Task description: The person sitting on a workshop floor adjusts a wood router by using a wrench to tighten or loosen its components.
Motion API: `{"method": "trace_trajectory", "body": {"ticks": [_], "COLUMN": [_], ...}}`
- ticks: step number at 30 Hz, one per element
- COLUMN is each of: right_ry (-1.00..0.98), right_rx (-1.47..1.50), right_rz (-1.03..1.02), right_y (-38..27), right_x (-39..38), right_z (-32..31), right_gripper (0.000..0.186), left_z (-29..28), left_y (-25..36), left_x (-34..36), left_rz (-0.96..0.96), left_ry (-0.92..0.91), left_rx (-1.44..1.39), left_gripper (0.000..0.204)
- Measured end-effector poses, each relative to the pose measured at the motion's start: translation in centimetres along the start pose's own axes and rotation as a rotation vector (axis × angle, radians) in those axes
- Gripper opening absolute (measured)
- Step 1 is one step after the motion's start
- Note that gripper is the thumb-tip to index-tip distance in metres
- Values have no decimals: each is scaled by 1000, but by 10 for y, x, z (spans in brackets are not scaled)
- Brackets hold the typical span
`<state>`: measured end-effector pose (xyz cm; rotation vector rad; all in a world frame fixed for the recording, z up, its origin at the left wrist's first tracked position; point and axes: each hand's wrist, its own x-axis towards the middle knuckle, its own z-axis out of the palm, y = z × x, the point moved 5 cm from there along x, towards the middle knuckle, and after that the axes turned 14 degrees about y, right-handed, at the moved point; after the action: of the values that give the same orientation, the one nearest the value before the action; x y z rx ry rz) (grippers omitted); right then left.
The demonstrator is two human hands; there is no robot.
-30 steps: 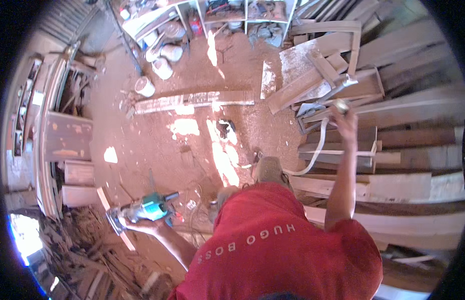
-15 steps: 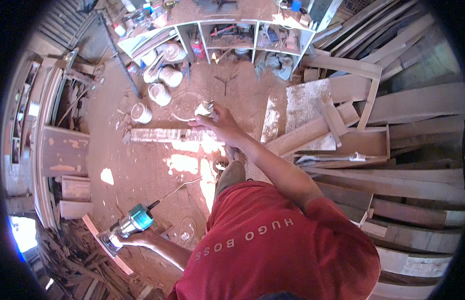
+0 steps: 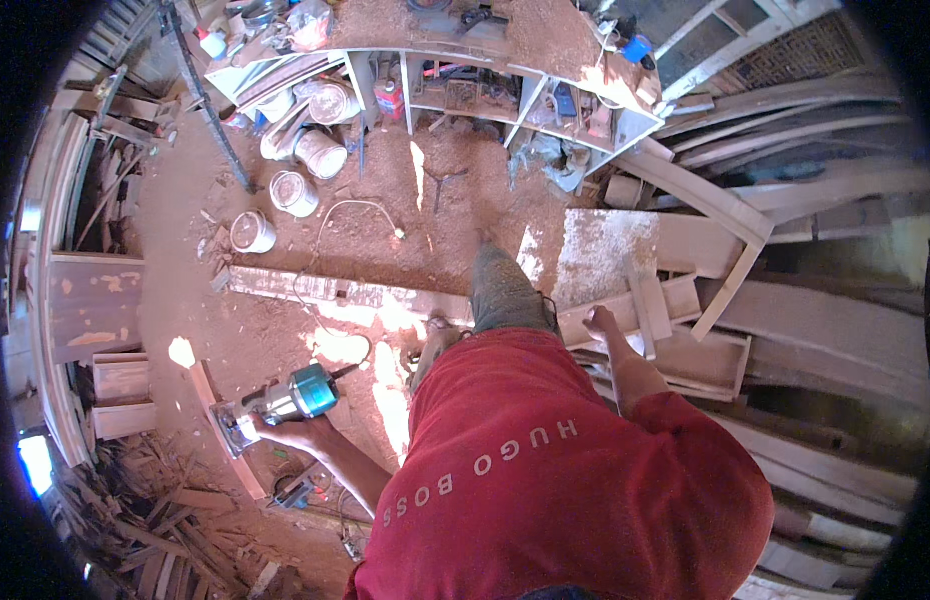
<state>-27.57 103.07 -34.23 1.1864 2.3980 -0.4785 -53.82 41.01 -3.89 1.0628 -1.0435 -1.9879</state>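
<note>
My left hand (image 3: 290, 432) grips a router (image 3: 303, 392) with a teal motor housing and a metal base, held out at the left. A straight wooden strip (image 3: 225, 425) lies across the base and sticks out past both ends. From the teal end a thin cord (image 3: 368, 350) runs forward along the floor. A pale cord (image 3: 330, 208) curves farther ahead, with a small light end piece (image 3: 400, 233). My right hand (image 3: 601, 325) hangs at my right side, fingers curled and nothing visible in them. Below it in view are boards and a wooden frame; whether it touches them is unclear.
A long board (image 3: 340, 290) lies across the dusty floor ahead. White buckets (image 3: 293, 193) stand near a cluttered shelf bench (image 3: 440, 50). A wooden frame (image 3: 720, 205) and stacked planks (image 3: 835, 310) fill the right. Scrap wood (image 3: 155, 540) heaps at the lower left.
My right hand has dropped from ahead of me to my right side; a pale item showed at its fingers before. The router, still in my left hand, has shifted right and forward in view.
</note>
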Motion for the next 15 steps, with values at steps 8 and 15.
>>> {"method": "trace_trajectory", "body": {"ticks": [8,15], "right_ry": [25,-123], "right_rx": [-229,-8], "right_rz": [-622,-799], "right_y": [-220,-472], "right_x": [273,424], "right_z": [-82,-53], "right_gripper": [40,32], "left_z": [94,152], "left_y": [-140,-307], "left_x": [-24,1], "left_rz": [-202,-364], "left_ry": [157,325], "left_rx": [24,-111], "left_gripper": [59,62]}}
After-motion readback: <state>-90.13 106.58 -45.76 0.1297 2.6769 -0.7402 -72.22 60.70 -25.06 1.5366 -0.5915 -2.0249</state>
